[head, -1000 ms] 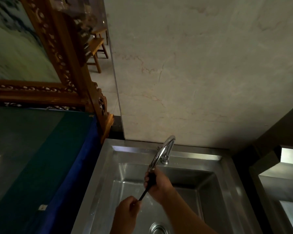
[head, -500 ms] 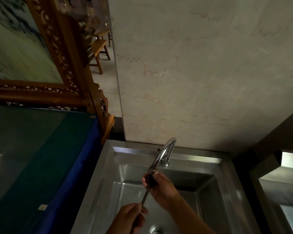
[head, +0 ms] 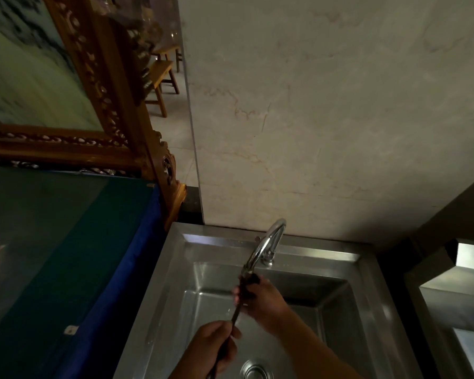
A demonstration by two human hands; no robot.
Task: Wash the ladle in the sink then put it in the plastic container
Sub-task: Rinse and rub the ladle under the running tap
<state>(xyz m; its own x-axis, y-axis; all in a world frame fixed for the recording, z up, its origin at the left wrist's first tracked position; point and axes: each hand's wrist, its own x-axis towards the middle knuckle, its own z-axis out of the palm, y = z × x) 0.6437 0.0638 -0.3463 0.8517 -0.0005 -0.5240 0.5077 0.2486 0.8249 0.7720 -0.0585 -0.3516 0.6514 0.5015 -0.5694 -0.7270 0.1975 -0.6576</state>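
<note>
A dark ladle [head: 237,310] is held over the steel sink [head: 175,269], its head right under the spout of the curved chrome faucet [head: 268,242]. My left hand [head: 216,348] is closed around the thin handle low in the frame. My right hand [head: 260,299] wraps the ladle's dark head just below the spout, hiding most of it. The sink drain [head: 255,372] shows at the bottom edge. No plastic container is in view.
A green surface with a blue edge [head: 66,269] lies left of the sink, backed by a carved wooden frame [head: 115,110]. A marble wall [head: 326,119] rises behind the faucet. A second steel unit [head: 463,296] stands at the right. Wooden stools [head: 162,77] sit far back.
The ladle has swung more upright under the spout. My left hand slid lower along the handle; my right hand stays wrapped on the head.
</note>
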